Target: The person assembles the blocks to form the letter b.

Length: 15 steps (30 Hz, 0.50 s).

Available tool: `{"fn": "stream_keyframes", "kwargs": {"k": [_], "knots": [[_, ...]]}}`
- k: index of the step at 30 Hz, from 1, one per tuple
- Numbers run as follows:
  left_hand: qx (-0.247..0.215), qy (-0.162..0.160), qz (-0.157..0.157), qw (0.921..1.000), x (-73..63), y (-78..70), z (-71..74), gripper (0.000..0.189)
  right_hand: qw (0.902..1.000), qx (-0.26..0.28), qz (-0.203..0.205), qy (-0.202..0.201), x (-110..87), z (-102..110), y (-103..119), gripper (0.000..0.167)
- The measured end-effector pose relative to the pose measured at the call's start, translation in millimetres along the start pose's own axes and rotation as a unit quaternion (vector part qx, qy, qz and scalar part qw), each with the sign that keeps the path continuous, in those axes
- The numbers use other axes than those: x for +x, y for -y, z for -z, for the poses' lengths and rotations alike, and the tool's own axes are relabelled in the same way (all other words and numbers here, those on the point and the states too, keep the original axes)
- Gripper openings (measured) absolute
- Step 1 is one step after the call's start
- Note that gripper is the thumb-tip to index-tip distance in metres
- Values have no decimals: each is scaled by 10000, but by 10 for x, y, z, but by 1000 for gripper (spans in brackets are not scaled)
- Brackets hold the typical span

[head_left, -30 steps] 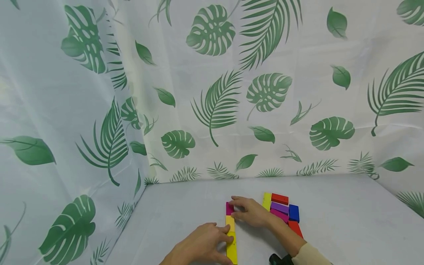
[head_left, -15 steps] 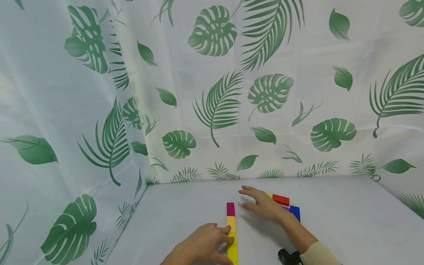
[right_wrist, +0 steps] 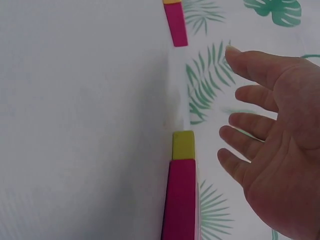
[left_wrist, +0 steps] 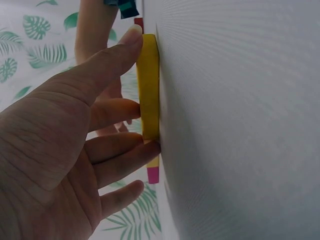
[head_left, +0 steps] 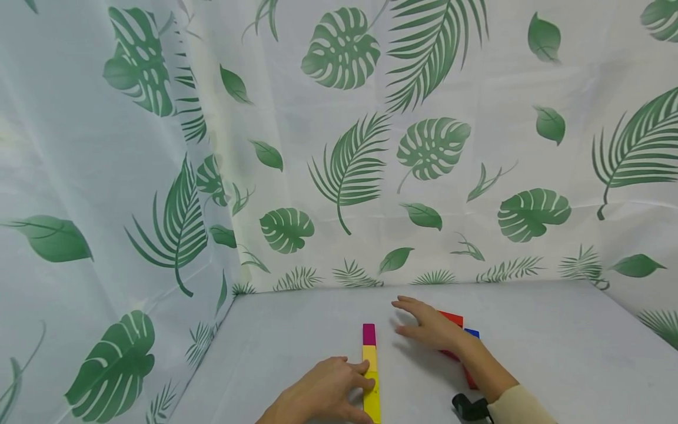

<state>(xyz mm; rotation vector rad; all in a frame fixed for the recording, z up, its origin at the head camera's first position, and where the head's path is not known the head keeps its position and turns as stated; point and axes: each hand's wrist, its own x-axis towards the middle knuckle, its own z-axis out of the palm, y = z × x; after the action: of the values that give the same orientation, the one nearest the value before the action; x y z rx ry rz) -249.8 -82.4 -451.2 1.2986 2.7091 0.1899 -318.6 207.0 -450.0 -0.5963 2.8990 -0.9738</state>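
A straight row of blocks runs away from me in the head view: a yellow block (head_left: 372, 403) nearest, a paler yellow block (head_left: 369, 357) behind it, and a magenta block (head_left: 368, 334) at the far end. My left hand (head_left: 324, 388) rests its fingertips and thumb on the two yellow blocks; the left wrist view has the thumb at one end of the near yellow block (left_wrist: 149, 90). To the right of the row, my right hand (head_left: 430, 327) hovers with its fingers extended, holding nothing. It partly hides a group of coloured blocks.
From behind the right hand and forearm show a red block (head_left: 452, 318), a blue block (head_left: 472, 333) and another red block (head_left: 471, 378). The right wrist view has a large magenta block (right_wrist: 181, 200) and a yellow-green block (right_wrist: 183, 145). A leaf-patterned curtain (head_left: 466, 94) encloses the white table (head_left: 556, 335).
My right hand has let go of the magenta block at the row's far end and moved right, over the block group. The left hand and the row stay in place.
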Motion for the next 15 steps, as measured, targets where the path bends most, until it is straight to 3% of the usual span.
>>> {"fn": "stream_keyframes", "kwargs": {"k": [15], "knots": [[-28, -7, -30, 10000, -7, -1, -12, 60, 9999, 105, 115, 8, -34, 119, -172, 69]]}}
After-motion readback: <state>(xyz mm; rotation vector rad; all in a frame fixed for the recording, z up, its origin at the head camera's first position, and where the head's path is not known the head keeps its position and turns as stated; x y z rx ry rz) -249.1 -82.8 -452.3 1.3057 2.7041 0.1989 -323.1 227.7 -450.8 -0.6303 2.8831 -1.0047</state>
